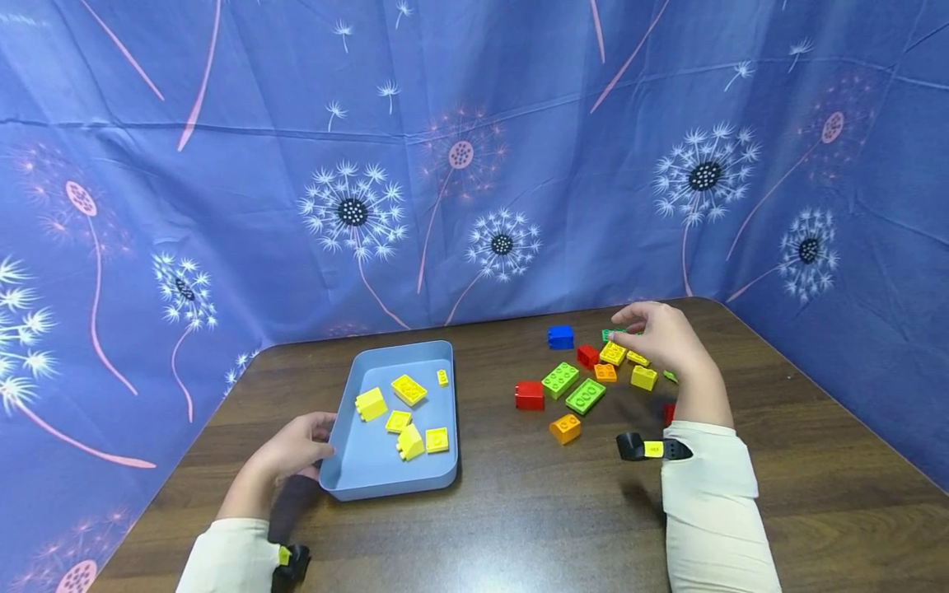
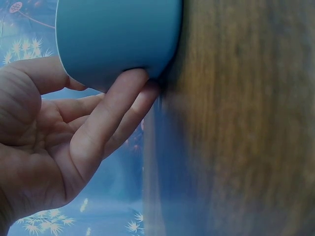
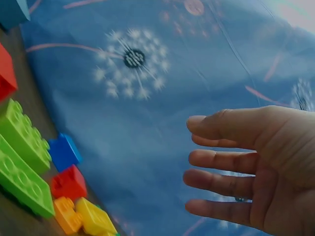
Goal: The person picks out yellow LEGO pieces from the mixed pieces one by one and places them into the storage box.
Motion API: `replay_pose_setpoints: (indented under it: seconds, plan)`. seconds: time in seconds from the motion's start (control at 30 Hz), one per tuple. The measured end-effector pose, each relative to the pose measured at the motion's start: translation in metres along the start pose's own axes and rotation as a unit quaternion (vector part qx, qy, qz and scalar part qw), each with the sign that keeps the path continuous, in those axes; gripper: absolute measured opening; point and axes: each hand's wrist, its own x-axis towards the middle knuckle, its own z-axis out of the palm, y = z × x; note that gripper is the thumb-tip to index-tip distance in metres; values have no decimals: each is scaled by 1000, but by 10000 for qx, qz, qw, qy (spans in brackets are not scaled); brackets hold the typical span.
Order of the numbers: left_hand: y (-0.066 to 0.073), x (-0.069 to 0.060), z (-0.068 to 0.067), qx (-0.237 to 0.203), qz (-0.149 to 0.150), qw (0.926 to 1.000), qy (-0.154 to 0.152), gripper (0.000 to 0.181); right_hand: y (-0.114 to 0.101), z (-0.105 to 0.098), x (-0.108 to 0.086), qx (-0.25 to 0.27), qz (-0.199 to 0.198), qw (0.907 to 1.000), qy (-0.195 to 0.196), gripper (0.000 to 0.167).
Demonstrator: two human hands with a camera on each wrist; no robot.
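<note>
A shallow blue-grey tray (image 1: pixel 393 492) lies on the table with several yellow toy bricks (image 1: pixel 409 390) inside. My left hand (image 1: pixel 296 446) grips its left side near the front corner; in the left wrist view fingers (image 2: pixel 110 110) touch the outer wall of the tray (image 2: pixel 118 39). Over the far right of the table hovers my right hand (image 1: pixel 660 336), fingers slightly bent and apart, holding nothing. Just below and left of it are a yellow brick (image 1: pixel 613 353) and a partly hidden green brick (image 1: pixel 606 336). The right wrist view shows the right hand (image 3: pixel 246 167) empty, against the curtain.
Loose bricks lie right of the tray: a red brick (image 1: pixel 530 395), a blue brick (image 1: pixel 561 337), lime bricks (image 1: pixel 586 396) and an orange arched brick (image 1: pixel 566 428). Another yellow brick (image 1: pixel 643 378) lies under the right wrist. A blue patterned curtain (image 1: pixel 474 181) hangs behind the table.
</note>
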Motion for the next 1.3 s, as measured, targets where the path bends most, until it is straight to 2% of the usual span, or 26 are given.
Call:
replay_pose_setpoints:
  seconds: [0.13,0.37,0.57,0.77,0.93,1.07,1.3]
  plan:
    - [1,-1,-1,26,-20,10000,18,56,9,-8,-5,-77,255,9995,141,39]
    - [0,-1,0,42,39,10000,18,55,25,-6,-5,-706,401,9966,101,34]
    - [1,-2,0,37,78,10000,16,56,39,3,2,-994,536,9935,-149,34]
    - [2,-2,0,76,66,9999,-5,57,49,17,7,-1054,708,9902,-576,30]
    - [2,-2,0,109,36,9999,48,58,54,26,8,-1201,727,9873,-751,25]
    - [2,-1,0,96,71,9999,85,58,58,29,8,-1351,647,9865,-661,21]
    - [1,-1,1,123,82,9998,95,57,62,34,11,-1386,628,9862,-656,26]
